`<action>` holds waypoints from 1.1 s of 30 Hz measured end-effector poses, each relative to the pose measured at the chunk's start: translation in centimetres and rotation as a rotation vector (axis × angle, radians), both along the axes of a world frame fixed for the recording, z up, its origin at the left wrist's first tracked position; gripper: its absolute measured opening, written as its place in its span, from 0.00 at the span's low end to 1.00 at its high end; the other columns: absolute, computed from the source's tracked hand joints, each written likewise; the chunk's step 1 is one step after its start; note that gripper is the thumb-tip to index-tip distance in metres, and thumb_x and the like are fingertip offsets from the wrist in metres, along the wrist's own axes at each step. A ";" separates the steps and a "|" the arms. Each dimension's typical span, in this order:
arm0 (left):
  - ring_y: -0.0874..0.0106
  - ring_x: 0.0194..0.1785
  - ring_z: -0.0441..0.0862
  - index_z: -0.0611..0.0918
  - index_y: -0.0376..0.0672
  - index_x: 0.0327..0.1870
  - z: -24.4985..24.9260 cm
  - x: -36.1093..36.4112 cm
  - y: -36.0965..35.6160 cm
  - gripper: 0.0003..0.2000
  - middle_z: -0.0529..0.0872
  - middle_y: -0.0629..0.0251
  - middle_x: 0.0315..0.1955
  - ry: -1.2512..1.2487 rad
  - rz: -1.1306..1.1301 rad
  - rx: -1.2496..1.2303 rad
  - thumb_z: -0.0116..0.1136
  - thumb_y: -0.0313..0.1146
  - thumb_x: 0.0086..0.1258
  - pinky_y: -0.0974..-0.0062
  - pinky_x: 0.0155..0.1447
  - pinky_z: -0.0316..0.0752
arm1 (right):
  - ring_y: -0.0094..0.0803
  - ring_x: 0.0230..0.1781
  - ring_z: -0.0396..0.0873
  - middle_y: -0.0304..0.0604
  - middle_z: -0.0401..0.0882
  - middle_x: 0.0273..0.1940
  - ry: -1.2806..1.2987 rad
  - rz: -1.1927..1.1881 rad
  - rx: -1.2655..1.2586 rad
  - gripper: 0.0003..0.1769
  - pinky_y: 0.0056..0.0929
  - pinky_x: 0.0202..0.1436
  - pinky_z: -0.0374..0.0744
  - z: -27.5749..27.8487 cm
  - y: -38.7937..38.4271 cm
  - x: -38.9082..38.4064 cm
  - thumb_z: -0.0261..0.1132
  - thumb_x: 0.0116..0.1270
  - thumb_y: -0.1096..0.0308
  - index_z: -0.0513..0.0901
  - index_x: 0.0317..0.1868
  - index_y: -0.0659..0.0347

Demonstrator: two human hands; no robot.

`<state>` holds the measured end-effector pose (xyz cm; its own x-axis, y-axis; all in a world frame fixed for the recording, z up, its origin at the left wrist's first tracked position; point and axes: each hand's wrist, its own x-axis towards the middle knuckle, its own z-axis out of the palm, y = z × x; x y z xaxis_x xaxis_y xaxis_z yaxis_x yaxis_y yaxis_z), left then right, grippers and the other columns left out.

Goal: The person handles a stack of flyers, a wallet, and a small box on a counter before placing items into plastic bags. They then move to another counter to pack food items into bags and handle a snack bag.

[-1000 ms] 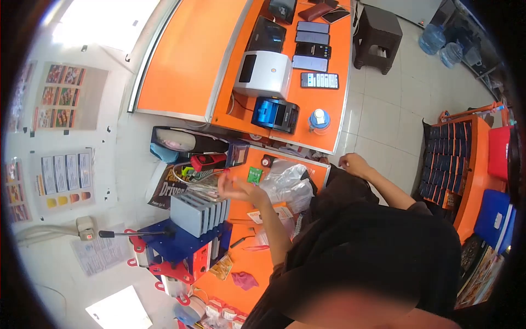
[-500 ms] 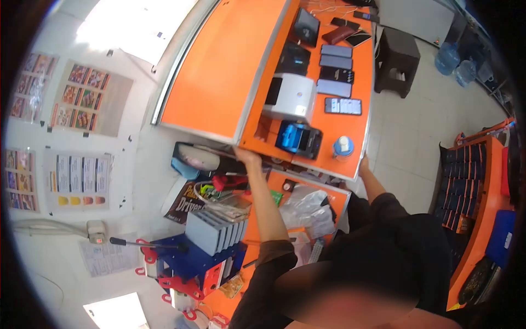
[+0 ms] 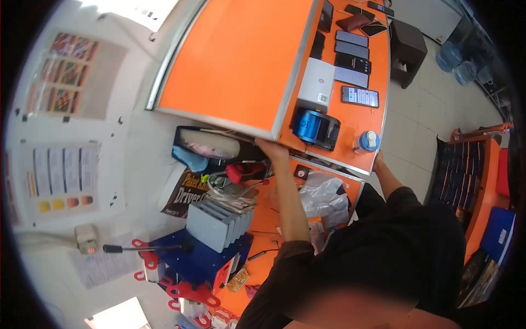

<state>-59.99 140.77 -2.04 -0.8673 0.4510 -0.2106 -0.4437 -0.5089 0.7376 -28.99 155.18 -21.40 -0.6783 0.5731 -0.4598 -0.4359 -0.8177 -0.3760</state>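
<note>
My left hand (image 3: 268,149) is at the near lower corner of the orange counter unit (image 3: 235,66), fingers partly hidden behind its edge. Across the unit, my right hand (image 3: 378,160) grips the metal-trimmed side edge, next to a blue-and-white bottle (image 3: 369,141). On the counter's lower level stand a blue-and-black device (image 3: 316,129), a white printer-like box (image 3: 316,85) and several phones, one with a lit screen (image 3: 360,96).
Below the counter, an orange desk (image 3: 266,219) bears a plastic bag (image 3: 323,200). A blue-and-red press (image 3: 189,247) with grey blocks (image 3: 216,225) stands left. Right are a dark stool (image 3: 408,52), floor jugs (image 3: 449,56) and an orange shelf (image 3: 482,186).
The view has shifted. The counter, the things on it and both my hands now appear farther right in the picture. Both hands remain at the counter's edges.
</note>
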 end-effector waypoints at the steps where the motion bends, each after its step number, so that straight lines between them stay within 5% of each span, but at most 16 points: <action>1: 0.62 0.27 0.79 0.73 0.41 0.50 0.0 0.0 -0.2 0.29 0.79 0.59 0.31 0.002 0.038 -0.047 0.37 0.60 0.67 0.60 0.29 0.79 | 0.47 0.55 0.75 0.57 0.73 0.57 -0.132 -0.046 -0.020 0.29 0.48 0.59 0.74 -3.4 0.4 0.5 0.40 0.73 0.52 0.67 0.62 0.68; 8: 0.62 0.25 0.79 0.73 0.40 0.49 0.8 -0.3 0.1 0.30 0.78 0.57 0.29 0.061 0.077 -0.214 0.36 0.61 0.66 0.60 0.28 0.78 | 0.44 0.52 0.76 0.55 0.75 0.53 -0.464 0.002 -0.070 0.28 0.45 0.55 0.76 -8.3 0.9 1.4 0.44 0.71 0.52 0.69 0.60 0.66; 31: 0.62 0.21 0.77 0.71 0.38 0.49 0.1 -1.1 -0.2 0.30 0.76 0.54 0.26 0.106 0.113 -0.099 0.33 0.61 0.67 0.62 0.25 0.78 | 0.42 0.43 0.79 0.52 0.79 0.44 -0.531 0.145 0.113 0.26 0.39 0.44 0.79 -6.7 0.9 0.1 0.51 0.67 0.51 0.75 0.57 0.61; 33: 0.56 0.39 0.82 0.66 0.40 0.57 0.2 -1.2 -0.3 0.27 0.75 0.53 0.47 0.210 0.017 -0.050 0.30 0.55 0.73 0.59 0.26 0.82 | 0.42 0.42 0.80 0.52 0.79 0.44 -0.549 0.147 0.124 0.26 0.38 0.43 0.79 -7.2 1.1 0.0 0.52 0.67 0.51 0.75 0.56 0.61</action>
